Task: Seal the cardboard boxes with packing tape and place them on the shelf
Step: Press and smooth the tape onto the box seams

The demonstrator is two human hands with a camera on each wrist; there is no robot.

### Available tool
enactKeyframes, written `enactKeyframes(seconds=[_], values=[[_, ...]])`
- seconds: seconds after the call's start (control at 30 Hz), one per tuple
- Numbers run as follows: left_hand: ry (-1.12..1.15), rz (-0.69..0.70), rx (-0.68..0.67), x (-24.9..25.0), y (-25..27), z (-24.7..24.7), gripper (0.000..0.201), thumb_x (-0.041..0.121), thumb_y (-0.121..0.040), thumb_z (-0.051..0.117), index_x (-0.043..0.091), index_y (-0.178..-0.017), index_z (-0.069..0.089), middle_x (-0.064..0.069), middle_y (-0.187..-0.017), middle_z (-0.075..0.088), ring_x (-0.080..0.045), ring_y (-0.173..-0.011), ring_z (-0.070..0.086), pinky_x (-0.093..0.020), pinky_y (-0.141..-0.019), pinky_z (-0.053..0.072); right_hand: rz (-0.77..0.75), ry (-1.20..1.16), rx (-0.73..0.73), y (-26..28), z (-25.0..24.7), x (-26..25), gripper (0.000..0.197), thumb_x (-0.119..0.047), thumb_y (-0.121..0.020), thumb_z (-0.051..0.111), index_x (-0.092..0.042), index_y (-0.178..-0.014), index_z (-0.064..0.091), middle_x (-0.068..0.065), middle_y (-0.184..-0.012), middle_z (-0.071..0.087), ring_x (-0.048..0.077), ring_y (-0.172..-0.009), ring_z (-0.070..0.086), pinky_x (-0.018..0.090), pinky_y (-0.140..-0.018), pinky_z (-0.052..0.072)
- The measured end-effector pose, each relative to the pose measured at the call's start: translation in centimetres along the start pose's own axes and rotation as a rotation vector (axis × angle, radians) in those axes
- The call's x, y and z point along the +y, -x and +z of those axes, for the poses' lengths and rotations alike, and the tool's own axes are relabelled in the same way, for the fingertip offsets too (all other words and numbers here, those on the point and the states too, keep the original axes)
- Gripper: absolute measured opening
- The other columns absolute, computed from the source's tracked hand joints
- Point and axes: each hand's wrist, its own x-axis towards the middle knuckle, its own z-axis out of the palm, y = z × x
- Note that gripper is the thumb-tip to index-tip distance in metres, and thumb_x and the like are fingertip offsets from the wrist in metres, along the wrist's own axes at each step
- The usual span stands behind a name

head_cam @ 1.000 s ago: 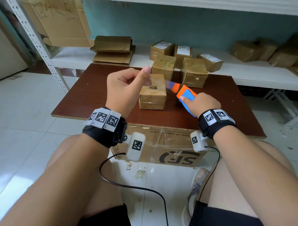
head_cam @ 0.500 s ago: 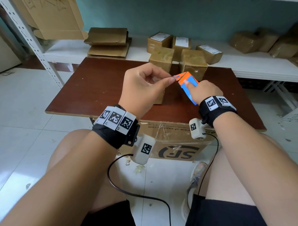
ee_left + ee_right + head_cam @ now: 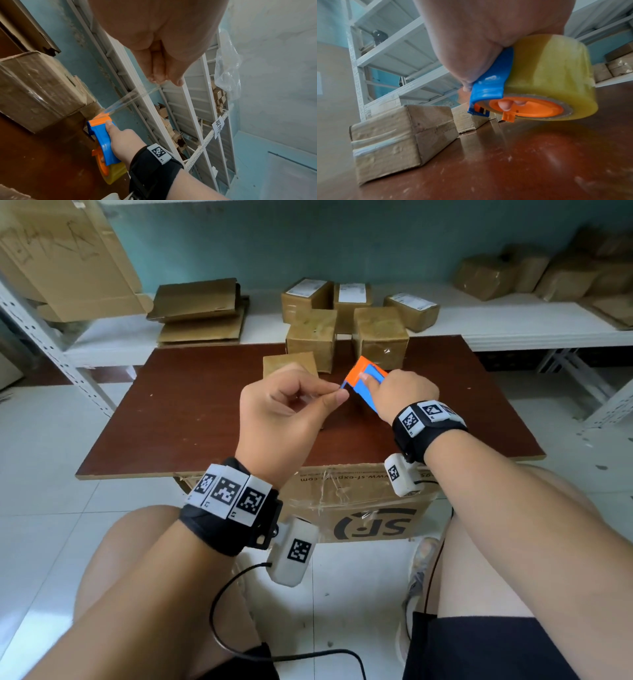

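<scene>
Tape (image 3: 132,98): a clear strip now runs taut from the dispenser (image 3: 365,381) to the left hand (image 3: 284,412), centre of the head view. A second ago the left hand was raised over the near box with thumb out and nothing visibly in it; half a second ago it had come across to the dispenser mouth. Now thumb and fingers pinch the tape end, and the left wrist view shows a short length drawn out. So the free end is found and pulled; the strip is not yet on any box.

Right hand (image 3: 406,395): grip closed around the dispenser, forefinger laid along the blue frame, other fingertips inside the orange hub, as the right wrist view shows. The roll (image 3: 553,77) hangs just above the tabletop (image 3: 191,419), not touching it.

Box (image 3: 291,364): the near one sits on the tabletop just behind the left hand, partly hidden. In the right wrist view its side already carries bands of tape. Two more boxes stand behind it, toward the upper centre.

Judgement: next step is probably laying this strip across the near box's seam. Risk is the slack end folding on itself.

Shelf (image 3: 513,320): white, across the upper frame, holding three labelled boxes at centre, flat cardboard at left, more parcels at right.
</scene>
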Motion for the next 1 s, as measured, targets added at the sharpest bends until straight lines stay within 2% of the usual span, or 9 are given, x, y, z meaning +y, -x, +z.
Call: enactKeyframes(seconds=[0.07, 0.23, 0.3, 0.4, 0.53, 0.63, 0.8, 0.9, 1.0], values=[[0.025, 0.054, 0.001, 0.7, 0.1, -0.1, 0.01, 0.003, -0.086, 0.087, 0.002, -0.083, 0.078, -0.002, -0.074, 0.067, -0.016, -0.067, 0.062, -0.027, -0.068, 0.048, -0.008, 0.015, -0.026, -0.1, 0.3, 0.0, 0.066, -0.072, -0.106, 0.028, -0.015, -0.087, 0.057, 0.007, -0.083, 0.059, 0.031, -0.084, 0.061, 0.037, -0.071, 0.044], [0.168, 0.201, -0.044, 3.9, 0.6, -0.3, 0.018, -0.002, -0.09, 0.081, 0.009, -0.092, 0.067, 0.0, -0.076, 0.068, -0.015, -0.067, 0.072, -0.032, -0.061, 0.056, 0.153, 0.045, -0.294, -2.3, -1.2, 1.9, 0.075, -0.073, -0.103, 0.041, -0.012, -0.142, 0.06, 0.019, -0.139, 0.062, 0.039, -0.127, 0.06, 0.046, -0.101, 0.048], [0.18, 0.034, -0.055, 2.8, 0.2, -1.2, 0.013, -0.003, -0.092, 0.078, 0.003, -0.091, 0.066, 0.007, -0.073, 0.072, -0.011, -0.064, 0.072, -0.026, -0.059, 0.057, 0.125, -0.036, -0.275, -2.2, -1.4, 3.6, 0.087, -0.081, -0.098, 0.041, -0.004, -0.132, 0.062, 0.022, -0.134, 0.064, 0.04, -0.12, 0.062, 0.043, -0.09, 0.044], [0.253, -0.28, -0.046, 0.5, -0.7, -2.9, 0.018, 0.005, -0.094, 0.078, 0.002, -0.087, 0.061, -0.006, -0.074, 0.07, -0.024, -0.069, 0.07, -0.047, -0.07, 0.067, 0.061, 0.035, -0.112, -0.6, -1.4, 4.0, 0.099, -0.092, -0.088, 0.038, -0.005, -0.129, 0.062, 0.026, -0.138, 0.059, 0.044, -0.124, 0.056, 0.048, -0.102, 0.044], [0.579, -0.49, -0.079, -0.1, -1.9, -3.9, 0.017, 0.003, -0.097, 0.069, 0.007, -0.087, 0.056, -0.008, -0.079, 0.06, -0.017, -0.074, 0.062, -0.048, -0.084, 0.066, -0.283, -0.464, 0.179, 3.1, -2.4, 1.7, 0.07, -0.078, -0.096, 0.049, -0.019, -0.13, 0.067, 0.008, -0.132, 0.065, 0.031, -0.126, 0.056, 0.048, -0.113, 0.042], [0.701, -0.59, -0.143, 0.1, -2.1, -3.6, 0.014, 0.003, -0.099, 0.063, 0.006, -0.087, 0.055, -0.01, -0.078, 0.056, -0.027, -0.082, 0.059, -0.039, -0.076, 0.066, -0.451, -1.12, -0.258, 7.1, -3.8, 0.0, 0.065, -0.077, -0.094, 0.05, -0.027, -0.131, 0.068, -0.012, -0.133, 0.069, 0.003, -0.13, 0.059, 0.042, -0.121, 0.041], [0.811, -0.626, -0.218, 0.3, -2.0, -2.7, 0.018, 0.007, -0.102, 0.061, 0.007, -0.084, 0.061, -0.008, -0.07, 0.057, -0.015, -0.067, 0.066, -0.037, -0.074, 0.067, -0.585, -1.372, -0.623, 10.8, -3.2, -2.2, 0.099, -0.089, -0.064, 0.072, -0.023, -0.136, 0.063, 0.015, -0.143, 0.065, 0.034, -0.135, 0.059, 0.036, -0.11, 0.051], [0.897, -0.657, -0.236, 0.4, -1.9, -2.7, 0.018, 0.01, -0.103, 0.06, 0.008, -0.085, 0.061, -0.004, -0.071, 0.057, -0.013, -0.066, 0.067, -0.04, -0.084, 0.067, -0.629, -1.361, -0.73, 11.3, -2.7, -2.6, 0.114, -0.084, -0.062, 0.081, -0.012, -0.147, 0.055, 0.004, -0.15, 0.061, 0.02, -0.142, 0.056, 0.035, -0.112, 0.049], [0.992, -0.694, -0.205, 0.3, -2.0, -2.9, 0.022, 0.009, -0.105, 0.057, 0.009, -0.084, 0.066, -0.004, -0.073, 0.057, -0.01, -0.066, 0.063, -0.036, -0.083, 0.065, -0.656, -1.348, -0.8, 11.2, -2.4, -2.3, 0.104, -0.081, -0.061, 0.084, -0.005, -0.13, 0.067, 0.008, -0.126, 0.074, 0.028, -0.13, 0.065, 0.044, -0.111, 0.05]])
